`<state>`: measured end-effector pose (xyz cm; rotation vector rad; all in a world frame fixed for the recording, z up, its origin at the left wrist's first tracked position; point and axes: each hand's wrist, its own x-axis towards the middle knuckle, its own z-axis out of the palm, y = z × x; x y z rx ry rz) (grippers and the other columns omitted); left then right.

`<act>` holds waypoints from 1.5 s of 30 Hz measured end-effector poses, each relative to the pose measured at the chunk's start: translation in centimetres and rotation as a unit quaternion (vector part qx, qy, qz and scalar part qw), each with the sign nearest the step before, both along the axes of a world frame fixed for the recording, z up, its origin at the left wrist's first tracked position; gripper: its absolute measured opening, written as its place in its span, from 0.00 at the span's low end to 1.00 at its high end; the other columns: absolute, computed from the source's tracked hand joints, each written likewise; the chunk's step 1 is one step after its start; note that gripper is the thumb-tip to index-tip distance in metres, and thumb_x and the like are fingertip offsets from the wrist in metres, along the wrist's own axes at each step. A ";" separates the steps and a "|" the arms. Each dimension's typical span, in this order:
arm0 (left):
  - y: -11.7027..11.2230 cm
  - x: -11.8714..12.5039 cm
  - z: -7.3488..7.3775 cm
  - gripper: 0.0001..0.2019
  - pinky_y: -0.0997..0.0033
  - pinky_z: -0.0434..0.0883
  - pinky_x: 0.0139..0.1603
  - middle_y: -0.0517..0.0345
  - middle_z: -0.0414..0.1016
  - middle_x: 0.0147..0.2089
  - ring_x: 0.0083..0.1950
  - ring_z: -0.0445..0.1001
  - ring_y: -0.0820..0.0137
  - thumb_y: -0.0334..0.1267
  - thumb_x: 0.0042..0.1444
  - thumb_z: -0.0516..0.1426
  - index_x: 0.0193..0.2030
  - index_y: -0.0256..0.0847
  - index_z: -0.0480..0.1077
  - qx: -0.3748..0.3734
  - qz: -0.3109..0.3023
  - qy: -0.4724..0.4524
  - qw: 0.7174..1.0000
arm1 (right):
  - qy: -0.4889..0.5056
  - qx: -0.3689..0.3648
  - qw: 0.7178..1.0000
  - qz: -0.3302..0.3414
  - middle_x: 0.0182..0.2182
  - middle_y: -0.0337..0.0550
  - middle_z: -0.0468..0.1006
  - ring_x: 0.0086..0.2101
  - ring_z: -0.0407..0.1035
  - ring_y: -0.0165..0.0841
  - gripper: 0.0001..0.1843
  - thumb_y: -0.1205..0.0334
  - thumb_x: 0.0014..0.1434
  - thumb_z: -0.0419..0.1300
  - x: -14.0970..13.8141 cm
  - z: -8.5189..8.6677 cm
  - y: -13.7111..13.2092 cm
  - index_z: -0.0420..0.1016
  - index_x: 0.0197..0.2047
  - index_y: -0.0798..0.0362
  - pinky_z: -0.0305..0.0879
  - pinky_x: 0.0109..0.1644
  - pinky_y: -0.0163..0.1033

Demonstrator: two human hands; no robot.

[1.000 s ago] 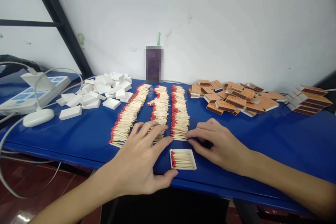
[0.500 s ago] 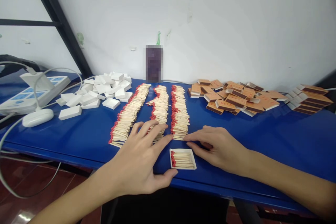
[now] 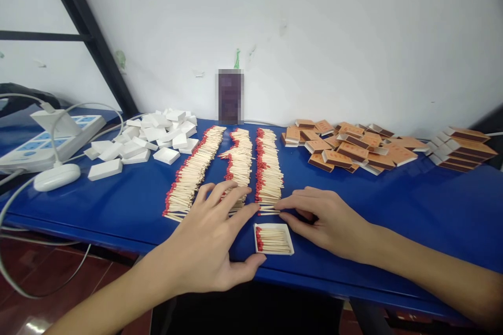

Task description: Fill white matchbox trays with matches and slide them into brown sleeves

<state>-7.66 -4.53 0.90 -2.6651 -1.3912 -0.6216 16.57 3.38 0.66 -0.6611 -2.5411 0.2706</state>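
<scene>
The nearest matches (image 3: 270, 211) of the right-hand row (image 3: 269, 167) now lie slightly loose from it, drawn toward the person, where half a second ago that end was packed tight. The left hand (image 3: 222, 233) is spread wide, gripping nothing, its index tip at the red heads and its thumb beside the tray's near corner. The right hand (image 3: 320, 217) is half curled, thumb and index slightly parted at the plain stick ends; whether it has hold of a match I cannot tell. Just below, the white tray (image 3: 291, 241) contains matches, heads left, close to the table's (image 3: 353, 285) front edge. Blue surface stretches from the right hand back to piled orange sleeves (image 3: 349, 151). White trays (image 3: 161, 133) are heaped back left.
</scene>
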 end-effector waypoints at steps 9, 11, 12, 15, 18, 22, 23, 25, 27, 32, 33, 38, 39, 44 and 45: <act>0.1 0.1 0.0 0.29 0.41 0.60 0.63 0.43 0.69 0.64 0.64 0.63 0.46 0.53 0.56 0.60 0.61 0.39 0.71 -0.004 0.002 0.002 1.000 | -0.017 0.001 1.000 0.009 0.23 0.37 0.75 0.25 0.69 0.31 0.10 0.66 0.67 0.56 0.1 -0.1 0.1 0.80 0.44 0.51 0.62 0.31 0.35; 0.1 0.1 0.0 0.29 0.41 0.60 0.63 0.43 0.69 0.64 0.64 0.63 0.45 0.53 0.56 0.60 0.61 0.39 0.71 -0.006 0.003 0.006 1.000 | -0.013 0.003 1.000 0.008 0.22 0.37 0.74 0.25 0.69 0.31 0.10 0.66 0.66 0.56 0.0 -0.1 0.1 0.80 0.43 0.52 0.61 0.31 0.35; 0.1 0.0 0.0 0.30 0.40 0.60 0.63 0.43 0.68 0.64 0.65 0.62 0.45 0.53 0.56 0.60 0.61 0.39 0.71 -0.007 0.003 0.008 1.000 | -0.012 0.002 1.000 0.005 0.22 0.36 0.74 0.25 0.68 0.30 0.10 0.66 0.66 0.57 0.0 -0.1 0.1 0.80 0.43 0.52 0.61 0.31 0.35; 0.1 0.0 0.0 0.30 0.40 0.59 0.64 0.42 0.68 0.65 0.66 0.61 0.45 0.54 0.57 0.60 0.61 0.38 0.71 -0.008 0.004 0.011 1.000 | -0.011 -0.002 1.000 -0.003 0.21 0.35 0.73 0.23 0.67 0.30 0.09 0.66 0.66 0.58 0.1 -0.1 0.1 0.80 0.43 0.52 0.60 0.30 0.35; 0.1 0.0 0.0 0.30 0.39 0.59 0.64 0.42 0.68 0.65 0.66 0.61 0.44 0.54 0.56 0.60 0.61 0.37 0.71 -0.012 0.006 0.014 1.000 | -0.011 -0.004 1.000 -0.002 0.21 0.35 0.73 0.23 0.67 0.30 0.08 0.66 0.65 0.58 0.1 -0.1 0.1 0.80 0.42 0.52 0.60 0.30 0.34; 0.1 0.0 0.1 0.30 0.39 0.59 0.64 0.43 0.68 0.65 0.66 0.61 0.45 0.53 0.56 0.60 0.61 0.39 0.71 -0.010 0.006 0.011 1.000 | -0.001 0.003 1.000 -0.004 0.20 0.35 0.73 0.22 0.67 0.29 0.09 0.65 0.66 0.57 0.1 0.0 0.0 0.80 0.40 0.52 0.61 0.30 0.34; 0.2 0.0 0.1 0.29 0.39 0.59 0.64 0.43 0.68 0.65 0.66 0.61 0.45 0.53 0.56 0.60 0.61 0.39 0.71 -0.010 0.005 0.010 1.000 | -0.001 0.005 1.000 -0.008 0.19 0.35 0.73 0.21 0.66 0.29 0.09 0.65 0.65 0.57 0.1 -0.1 0.0 0.80 0.40 0.52 0.60 0.29 0.34; 0.2 0.0 0.1 0.29 0.39 0.59 0.64 0.43 0.68 0.64 0.66 0.61 0.45 0.53 0.56 0.60 0.61 0.40 0.71 -0.008 0.002 0.008 1.000 | -0.003 0.004 1.000 -0.017 0.19 0.34 0.72 0.20 0.66 0.29 0.08 0.65 0.65 0.58 0.1 -0.1 0.1 0.80 0.42 0.52 0.60 0.29 0.35; 0.1 0.0 0.1 0.28 0.39 0.60 0.63 0.43 0.68 0.64 0.66 0.61 0.45 0.53 0.56 0.60 0.60 0.40 0.72 -0.007 -0.001 0.007 1.000 | -0.006 0.000 1.000 -0.018 0.19 0.34 0.72 0.21 0.66 0.28 0.08 0.65 0.64 0.59 0.1 -0.2 0.1 0.80 0.42 0.52 0.60 0.29 0.35; 0.0 0.1 0.1 0.30 0.39 0.59 0.64 0.43 0.67 0.65 0.67 0.60 0.45 0.53 0.56 0.60 0.61 0.39 0.70 -0.009 0.007 0.010 1.000 | -0.002 -0.009 1.000 -0.017 0.19 0.33 0.72 0.21 0.65 0.28 0.08 0.66 0.64 0.59 0.2 -0.2 0.0 0.80 0.42 0.53 0.60 0.30 0.35; 0.0 0.1 0.1 0.30 0.38 0.58 0.65 0.42 0.67 0.66 0.67 0.59 0.44 0.53 0.56 0.60 0.62 0.38 0.70 -0.011 0.010 0.014 1.000 | -0.003 -0.011 1.000 -0.019 0.19 0.33 0.72 0.21 0.65 0.28 0.08 0.66 0.64 0.59 0.2 -0.2 0.0 0.80 0.43 0.53 0.60 0.30 0.35; 0.2 0.1 0.2 0.31 0.36 0.58 0.65 0.40 0.64 0.67 0.68 0.57 0.43 0.54 0.56 0.60 0.61 0.37 0.70 -0.015 0.013 0.025 1.000 | -0.008 -0.018 1.000 -0.023 0.20 0.34 0.72 0.21 0.66 0.29 0.08 0.66 0.64 0.60 0.1 -0.2 0.0 0.80 0.43 0.54 0.60 0.29 0.35; 0.2 0.1 0.2 0.30 0.36 0.58 0.65 0.40 0.64 0.68 0.68 0.57 0.43 0.54 0.56 0.60 0.61 0.37 0.71 -0.015 0.013 0.025 0.999 | -0.006 -0.018 0.999 -0.026 0.20 0.34 0.72 0.21 0.66 0.29 0.08 0.66 0.63 0.60 0.1 -0.2 0.1 0.81 0.44 0.54 0.60 0.29 0.35; 0.1 0.1 0.2 0.29 0.37 0.57 0.65 0.41 0.64 0.68 0.68 0.56 0.43 0.54 0.57 0.59 0.60 0.38 0.71 -0.014 0.013 0.025 1.000 | -0.003 -0.020 0.999 -0.031 0.20 0.34 0.72 0.21 0.66 0.29 0.09 0.65 0.63 0.60 0.1 -0.2 0.0 0.81 0.45 0.54 0.60 0.28 0.35; 0.1 0.1 0.1 0.29 0.37 0.58 0.65 0.41 0.64 0.68 0.68 0.56 0.44 0.53 0.57 0.59 0.60 0.38 0.71 -0.013 0.013 0.025 1.000 | -0.004 -0.020 0.999 -0.029 0.19 0.34 0.72 0.21 0.66 0.29 0.10 0.65 0.63 0.60 0.1 -0.2 0.0 0.81 0.45 0.54 0.60 0.28 0.35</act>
